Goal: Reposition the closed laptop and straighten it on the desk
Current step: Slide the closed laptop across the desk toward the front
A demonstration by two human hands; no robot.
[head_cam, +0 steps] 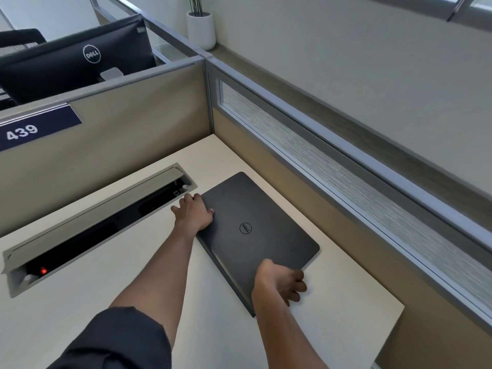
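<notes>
We see the closed dark-grey laptop (255, 230) lying askew on the pale rectangular desk (111, 278), right of the recessed metal cable tray (87, 222), our hands at its left and near edges.

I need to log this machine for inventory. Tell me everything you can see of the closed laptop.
The laptop is dark grey, matte, round-cornered, with a round Dell logo on its lid. It is shut and lies flat on the pale desk, beside the partition. The left hand holds its left edge; the right hand holds its near corner.
</notes>
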